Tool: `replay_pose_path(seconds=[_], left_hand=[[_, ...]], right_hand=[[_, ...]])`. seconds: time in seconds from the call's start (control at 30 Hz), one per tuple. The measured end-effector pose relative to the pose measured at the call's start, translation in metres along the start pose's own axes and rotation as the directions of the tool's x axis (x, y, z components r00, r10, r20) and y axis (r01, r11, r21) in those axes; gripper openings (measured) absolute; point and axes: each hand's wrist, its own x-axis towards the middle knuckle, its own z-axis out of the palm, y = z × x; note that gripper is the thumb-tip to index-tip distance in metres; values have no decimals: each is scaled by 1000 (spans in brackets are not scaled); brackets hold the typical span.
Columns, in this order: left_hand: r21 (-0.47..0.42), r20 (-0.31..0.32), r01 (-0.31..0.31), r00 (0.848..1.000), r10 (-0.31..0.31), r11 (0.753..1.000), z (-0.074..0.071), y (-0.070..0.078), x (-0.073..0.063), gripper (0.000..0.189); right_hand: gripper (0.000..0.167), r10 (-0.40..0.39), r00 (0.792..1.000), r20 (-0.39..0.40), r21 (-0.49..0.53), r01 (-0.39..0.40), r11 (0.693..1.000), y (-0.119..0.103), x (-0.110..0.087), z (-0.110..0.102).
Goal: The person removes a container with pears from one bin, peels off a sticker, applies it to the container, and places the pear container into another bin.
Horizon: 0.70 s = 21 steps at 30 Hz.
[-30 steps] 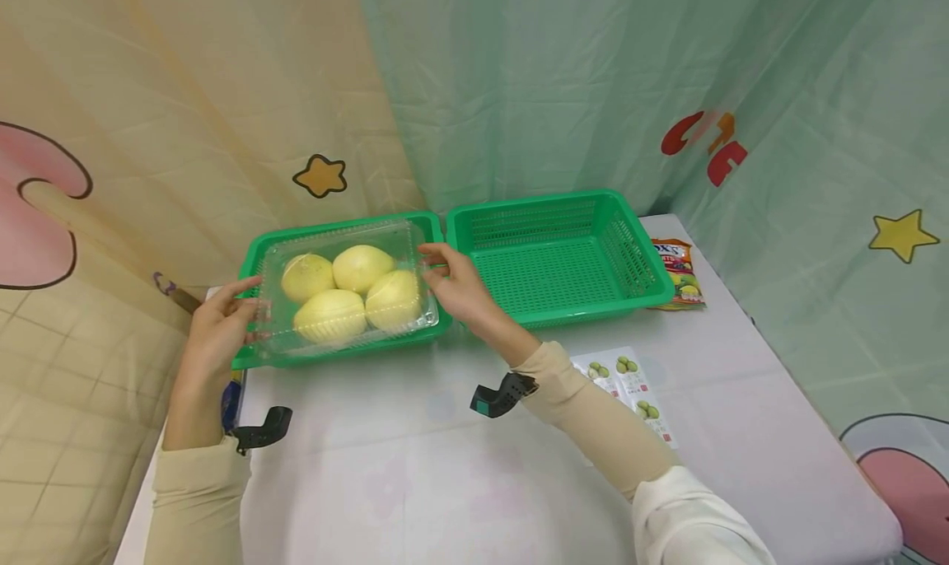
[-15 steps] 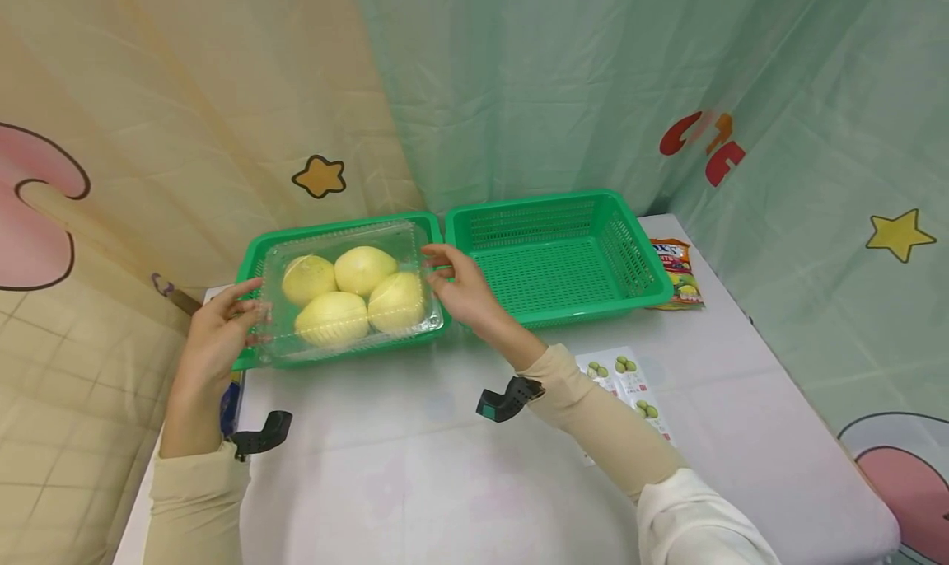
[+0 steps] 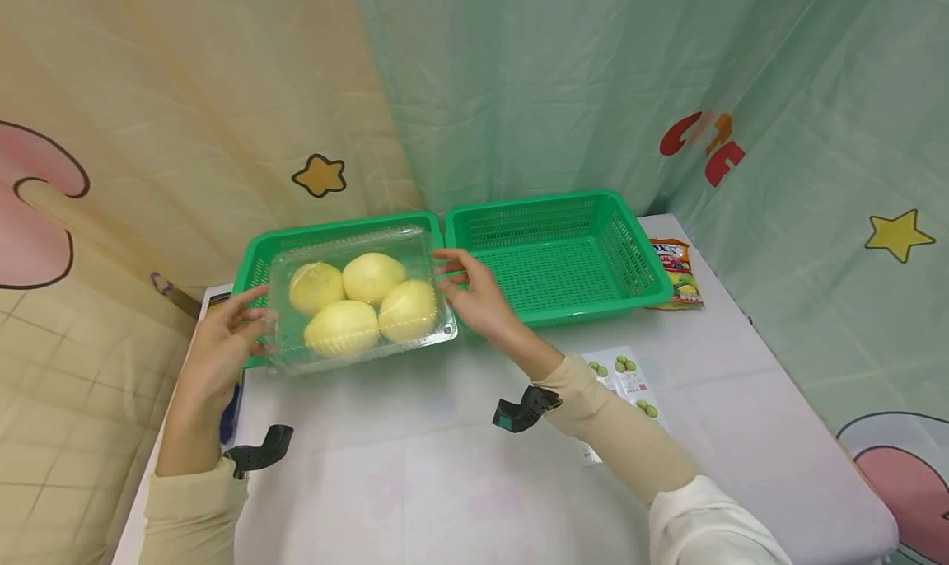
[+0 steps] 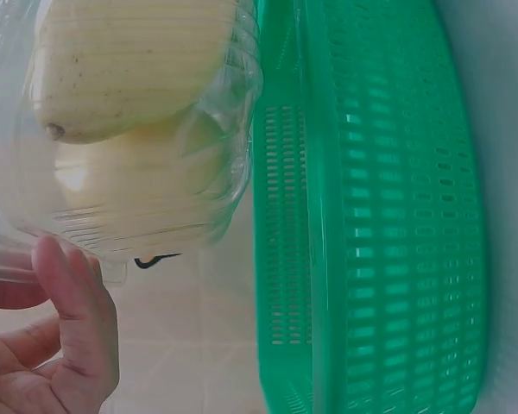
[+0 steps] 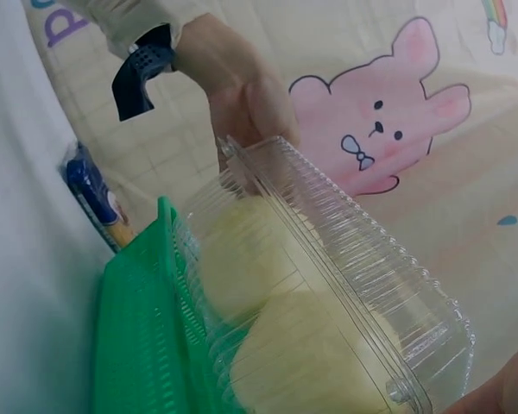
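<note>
A clear plastic clamshell box [image 3: 448,328] holds several large yellow oval fruits [image 3: 343,328]. My left hand [image 3: 222,343] pinches the box's left rim between thumb and fingers, which the left wrist view shows close up. At the opposite end my right hand [image 3: 474,297] grips the right edge. The box hangs tilted over the left green basket [image 3: 341,226], hiding much of its inside. In the left wrist view the box [image 4: 233,198] is above and beside the basket's rim [image 4: 328,259]. Only part of the right hand [image 5: 505,384] shows in the right wrist view.
A second green basket [image 3: 563,277] stands close to the right of the first. Behind it on the right lies a snack bag [image 3: 673,273]. A leaflet with fruit pictures [image 3: 625,367] lies partly under my right forearm. A blue packet [image 5: 95,194] sits by the left basket.
Both hands have moved the fruit box a little toward me and to the right. More of the left basket's back corner now shows; the baskets have stayed put.
</note>
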Motion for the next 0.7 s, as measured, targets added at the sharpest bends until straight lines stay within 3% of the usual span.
replay_pose_path(seconds=[0.2,0.33,0.7], left_hand=[[-125,6,20,1000,-19,992,5,1,-2,55],[-161,10,16,1000,-15,987,9,2,-5,55],[-166,17,19,1000,-17,986,15,4,-7,53]], right_hand=[[43,-17,1000,-13,-2,17,1000,1,-8,-7],[44,-30,999,-21,2,30,1000,1,-13,-12],[44,-37,999,-25,26,37,999,4,-20,-18]])
